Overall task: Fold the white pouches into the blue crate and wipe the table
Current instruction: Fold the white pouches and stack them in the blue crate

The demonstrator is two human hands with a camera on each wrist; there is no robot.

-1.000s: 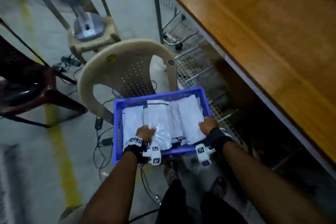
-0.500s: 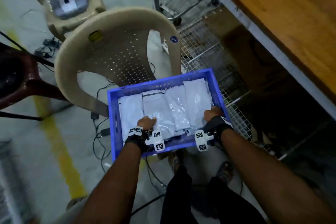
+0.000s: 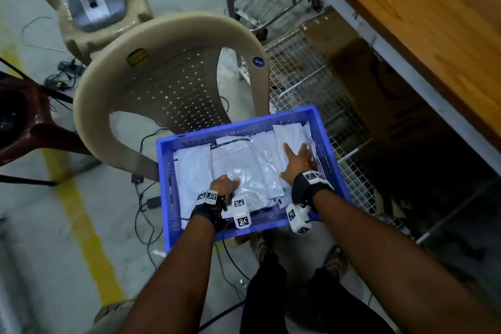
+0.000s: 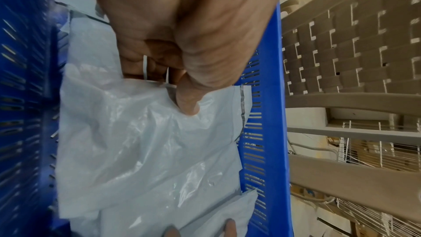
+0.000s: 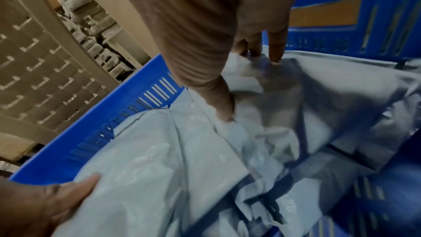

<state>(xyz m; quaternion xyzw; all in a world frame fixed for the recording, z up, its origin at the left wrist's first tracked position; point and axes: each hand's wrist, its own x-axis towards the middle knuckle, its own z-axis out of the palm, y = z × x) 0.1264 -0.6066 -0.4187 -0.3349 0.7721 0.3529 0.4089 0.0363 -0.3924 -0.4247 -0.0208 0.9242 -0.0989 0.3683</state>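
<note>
The blue crate [image 3: 166, 171] rests on a beige chair and holds several white pouches [image 3: 244, 160] laid side by side. My left hand [image 3: 225, 184] is at the crate's near side, fingers curled, pinching the edge of a crinkled middle pouch [image 4: 136, 150] between thumb and fingers [image 4: 182, 87]. My right hand [image 3: 296, 160] lies flat on the right-hand pouches with straight fingers pressing down. In the right wrist view those fingertips [image 5: 275, 55] press the pouches [image 5: 170, 177] near the crate's wall [image 5: 91, 141].
The beige chair's back [image 3: 168, 62] rises just behind the crate. A wooden table [image 3: 433, 22] runs along the right, with a wire rack [image 3: 298, 76] beneath it. A fan base [image 3: 95, 3], a dark red chair [image 3: 27, 122] and floor cables [image 3: 146, 198] lie to the left.
My right hand has moved from the crate's near rim deeper in and flattened onto the right pouches. My left hand stays on the middle pouch. The view has tilted down toward the crate.
</note>
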